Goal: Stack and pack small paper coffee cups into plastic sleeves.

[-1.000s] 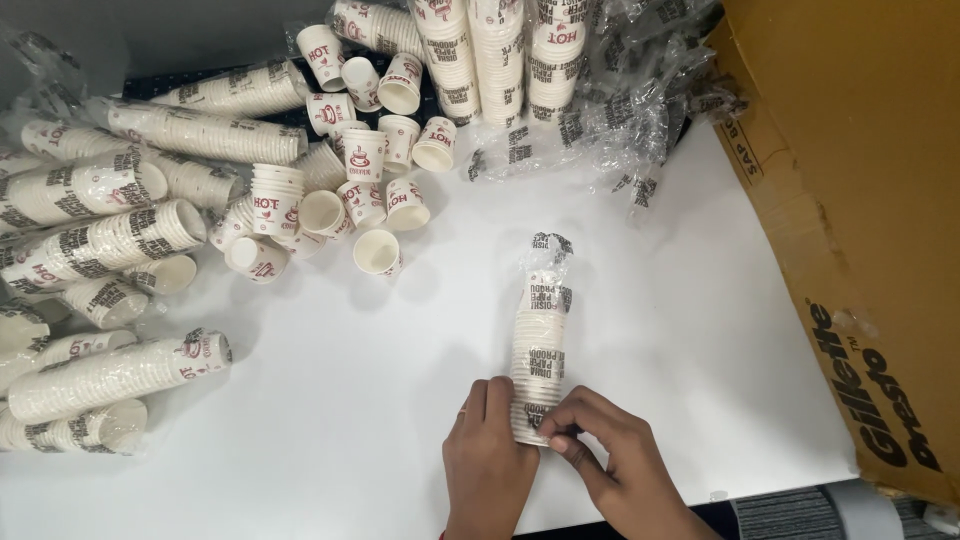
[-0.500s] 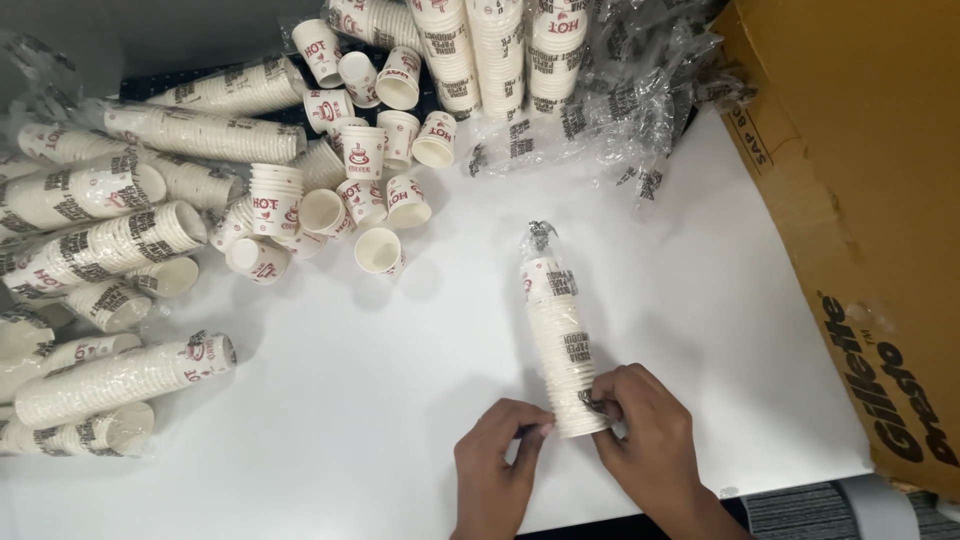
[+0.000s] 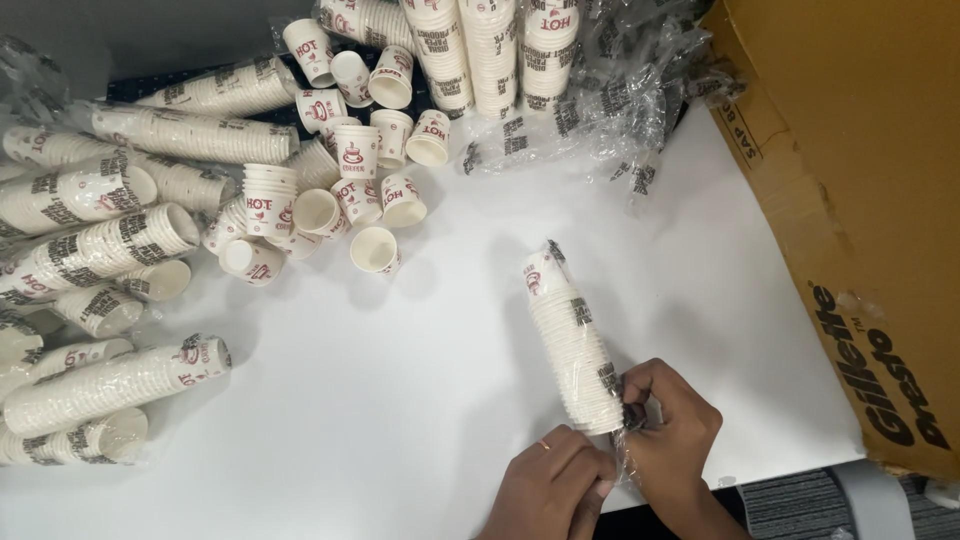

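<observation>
A stack of white paper cups sealed in a clear plastic sleeve lies on the white table, tilted with its far end to the upper left. My right hand pinches the twisted plastic at the stack's near end. My left hand is curled just below and left of it, fingertips closed on the loose tail of the plastic sleeve. Both hands are at the table's near edge.
Many wrapped cup stacks lie heaped along the left. Loose single cups with red print are scattered at upper centre. Upright stacks and crumpled plastic sit at the back. A large brown cardboard box fills the right side.
The wrapped stack has swung so its near end points right. My hands have shifted right with it and moved from gripping the stack's base to working the plastic at its end.
</observation>
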